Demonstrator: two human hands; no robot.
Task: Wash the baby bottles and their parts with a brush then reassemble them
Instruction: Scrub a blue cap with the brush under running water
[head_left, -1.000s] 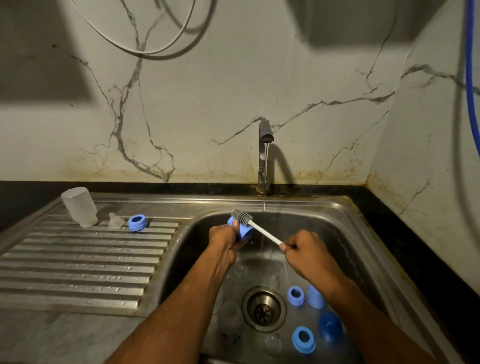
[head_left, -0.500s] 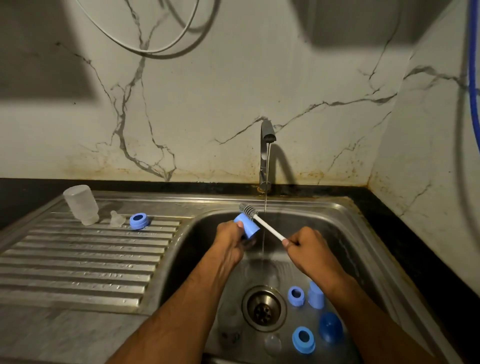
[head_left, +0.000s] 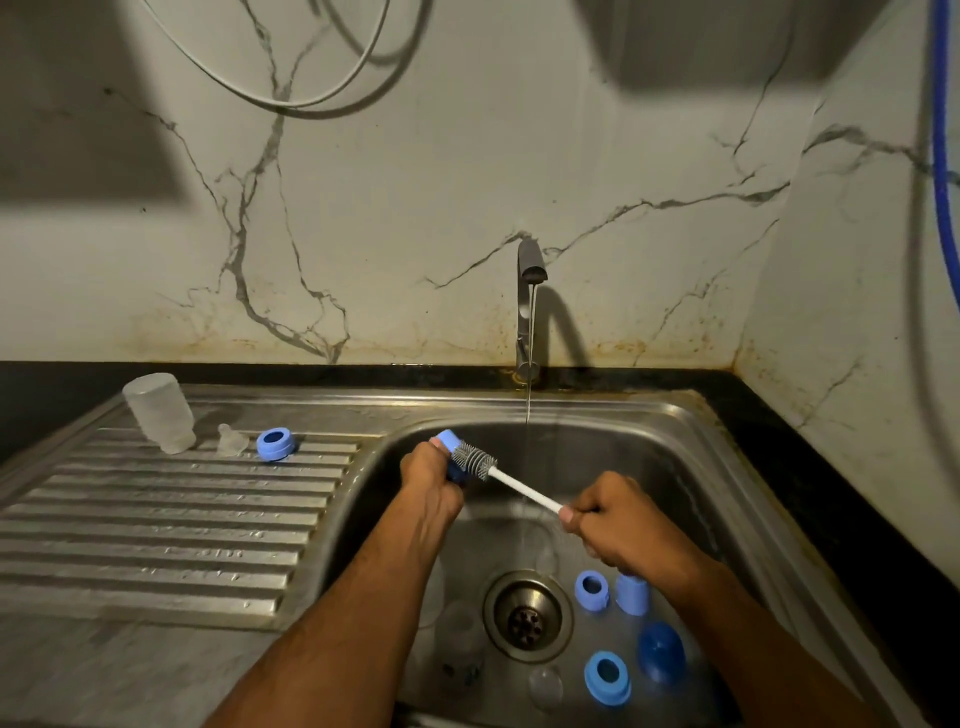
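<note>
1. Blue bottle part (head_left: 448, 441) gripped in curled fingers of left hand (head_left: 431, 480), over the sink basin's back-left corner; exact piece not clear, mostly hidden by the hand.
2. Brush (head_left: 501, 477) held by right hand (head_left: 623, 522), fist clenched round the white handle's lower end; grey bristle head laid against the blue part, just right of the left hand's fingers; handle slanted down to the right.
3. Thin stream of water ran from tap (head_left: 529, 291) at the sink's back edge; fell just right of the bristle head, crossing behind the handle.
4. On the basin floor of sink (head_left: 691, 447), right of drain (head_left: 527, 616): blue ring (head_left: 591, 590) and blue cap (head_left: 632, 595) side by side, close under the right wrist; nearer the front edge, larger blue ring (head_left: 607, 678) and dark blue dome (head_left: 661, 652).
5. Also on the basin floor, left and front of the drain: faint clear pieces, too dim to name.
6. On drainboard (head_left: 156, 519), near its back edge: clear bottle (head_left: 158, 413) standing mouth down, clear teat (head_left: 228, 440) just beside it, then blue collar (head_left: 275, 444) toward the basin; all three apart from one another.
</note>
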